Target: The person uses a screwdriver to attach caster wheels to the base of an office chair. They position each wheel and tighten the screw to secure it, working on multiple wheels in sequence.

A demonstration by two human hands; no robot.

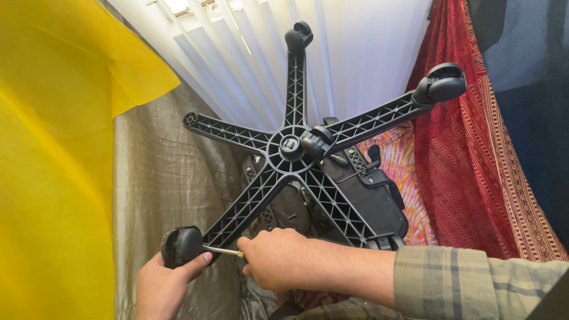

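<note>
The left hand (169, 283) is closed around a black caster wheel (181, 245), with the thumb lying along its lower side, and this wheel sits at the end of the lower-left leg of an upturned chair base. The right hand (275, 259) is closed into a fist around the handle of a thin metal tool (222, 250), probably a screwdriver; its shaft reaches to the left and its tip is at the place where the caster meets the leg. The right forearm wears a plaid sleeve (468, 278) in green and grey. Both hands work on the black five-star chair base (290, 145), which points its ribbed underside to the camera. Two other legs carry casters, one at the top (298, 35) and one at the upper right (441, 82), while the left leg ends in an open socket (190, 119). Behind the hub is the black seat mechanism (367, 198) of the chair. Around the chair hang several cloths: a yellow fabric (53, 148) on the left, a grey-olive sheet (160, 178) beside it, white vertical blinds (249, 53) behind, and a red patterned cloth (474, 172) on the right.
</note>
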